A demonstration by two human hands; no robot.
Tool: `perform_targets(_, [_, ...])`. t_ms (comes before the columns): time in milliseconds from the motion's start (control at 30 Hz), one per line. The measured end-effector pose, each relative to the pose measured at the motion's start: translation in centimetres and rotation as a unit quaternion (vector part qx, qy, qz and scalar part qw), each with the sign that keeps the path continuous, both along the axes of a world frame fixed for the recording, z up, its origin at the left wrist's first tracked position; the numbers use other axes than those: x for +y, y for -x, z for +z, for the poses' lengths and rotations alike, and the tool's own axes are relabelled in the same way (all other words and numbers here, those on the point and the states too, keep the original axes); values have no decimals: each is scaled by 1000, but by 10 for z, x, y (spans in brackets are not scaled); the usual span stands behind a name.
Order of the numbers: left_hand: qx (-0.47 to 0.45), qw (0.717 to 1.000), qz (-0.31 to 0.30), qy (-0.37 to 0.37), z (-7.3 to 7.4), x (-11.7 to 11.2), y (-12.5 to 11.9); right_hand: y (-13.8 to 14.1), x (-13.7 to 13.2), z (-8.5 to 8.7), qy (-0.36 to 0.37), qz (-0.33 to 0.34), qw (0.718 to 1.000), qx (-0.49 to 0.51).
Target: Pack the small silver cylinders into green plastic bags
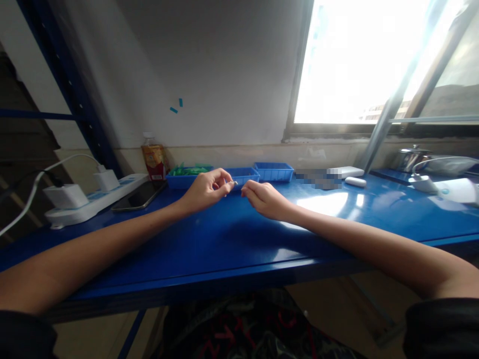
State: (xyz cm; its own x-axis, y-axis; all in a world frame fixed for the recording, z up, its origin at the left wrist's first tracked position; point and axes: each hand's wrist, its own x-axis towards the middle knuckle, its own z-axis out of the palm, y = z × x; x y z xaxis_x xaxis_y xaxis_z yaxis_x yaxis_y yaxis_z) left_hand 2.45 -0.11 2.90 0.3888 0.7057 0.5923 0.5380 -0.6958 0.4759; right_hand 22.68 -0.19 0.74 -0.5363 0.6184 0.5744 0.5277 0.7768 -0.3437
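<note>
Over the blue table point(224, 239), my left hand point(209, 188) pinches a tiny whitish piece point(235, 183) between thumb and forefinger; it is too small to name. Close by on the right, my right hand point(265, 198) is closed, fingers curled together, and whatever it may hold is hidden. A narrow gap separates the two hands. Just behind them stand blue plastic bins: the left bin point(177, 183) has green pieces point(192, 170) in it, the middle bin point(249, 174) is partly covered by my left hand, and the right bin point(274, 172) sits against the wall.
To the left lie a dark phone point(140, 195) and a white power strip point(80, 208) with plugged-in chargers. A bottle point(154, 158) stands by the wall. On the right are a white case point(355, 182), a metal pot point(410, 158) and a white cylindrical object point(456, 190). The table's front edge point(209, 280) runs below my forearms.
</note>
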Motion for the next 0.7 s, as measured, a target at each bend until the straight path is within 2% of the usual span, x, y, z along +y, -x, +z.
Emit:
perform_targets(100, [-55, 998, 25, 17, 1, 6, 5, 0, 0, 1, 5, -3, 1000, -13])
perform_targets(200, [-37, 998, 17, 41, -7, 8, 7, -3, 1, 1, 9, -18, 999, -40])
perform_targets(300, [-40, 997, 5, 60, -14, 9, 5, -5, 1, 0, -14, -19, 993, -115])
perform_targets(400, [-115, 992, 28, 49, -18, 17, 7, 0, -1, 0, -39, 5, 978, -206])
perform_targets(533, [-185, 980, 54, 59, -28, 32, 11, 21, -2, -1, -60, 29, 957, -281])
perform_targets(600, [-184, 979, 55, 70, -33, 36, 12, 27, -2, 1, -60, -14, 947, -315])
perform_targets(700, [-159, 983, 49, 72, -36, 34, 10, 19, -2, 13, -83, -172, 936, -296])
